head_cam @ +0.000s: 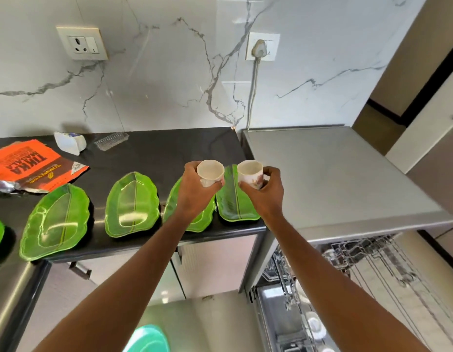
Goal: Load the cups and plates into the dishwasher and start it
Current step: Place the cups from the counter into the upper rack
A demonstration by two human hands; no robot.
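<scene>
My left hand [197, 189] holds a small white cup [210, 172] above the black counter [169, 153]. My right hand [267, 193] grips a second white cup with a floral print [250, 172] just to its right. Both cups are tilted with their mouths facing me. Several green leaf-shaped plates lie in a row along the counter's front: one at far left [55, 222], one in the middle [131, 204], one partly under my left arm [202, 219], one under my right hand [233, 201]. The dishwasher [347, 179] stands open at right, its wire racks [367, 260] pulled out, white items in the lower one.
An orange snack bag [30, 166], a white tub [69, 143] and a clear plastic piece [111, 141] lie at the counter's back left. A plugged-in cord [254, 80] hangs down the marble wall. A teal object [149, 339] sits low near the floor.
</scene>
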